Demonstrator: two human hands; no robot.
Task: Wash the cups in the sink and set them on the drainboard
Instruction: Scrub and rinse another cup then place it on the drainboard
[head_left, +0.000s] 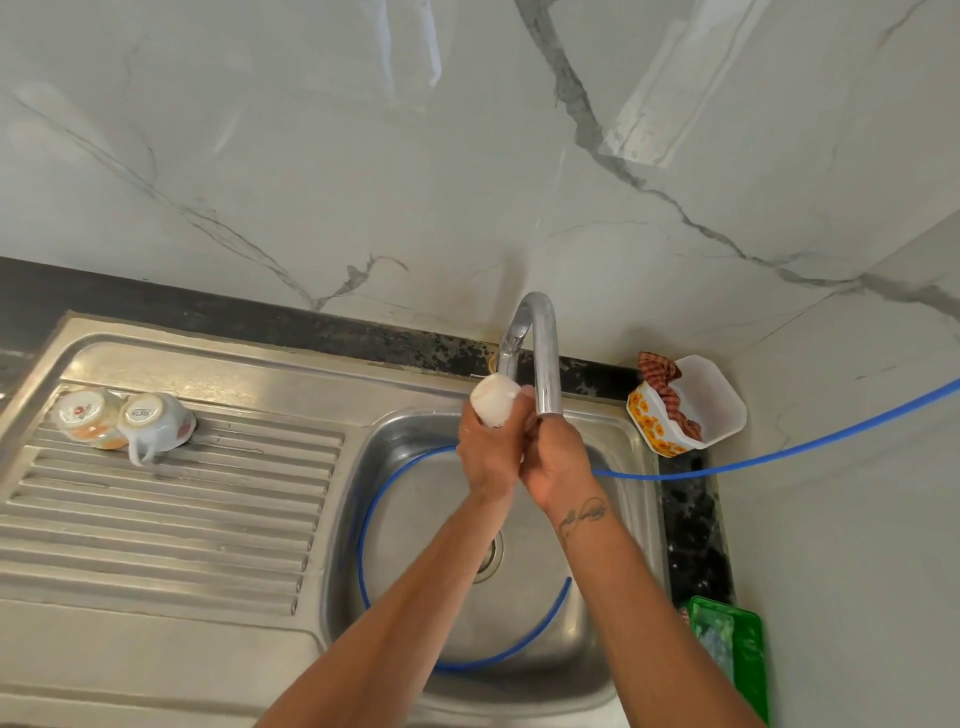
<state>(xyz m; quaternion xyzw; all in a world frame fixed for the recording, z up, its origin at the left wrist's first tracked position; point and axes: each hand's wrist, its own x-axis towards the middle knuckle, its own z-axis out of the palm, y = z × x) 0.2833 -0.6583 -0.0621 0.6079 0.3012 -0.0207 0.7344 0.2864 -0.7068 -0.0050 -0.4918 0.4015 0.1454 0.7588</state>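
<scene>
I'm rinsing a cup under the tap: left hand grips it, right hand rubs, its fingers hidden. Next it goes inverted at nine o'clock on the drainboard, beside two cups.

Item, one only: you have a maker's stamp on the upturned base of the white ceramic teacup with a handle, lying on the ribbed steel drainboard. Its letters are too small to read. No other text, number or sign is legible to you.
</scene>
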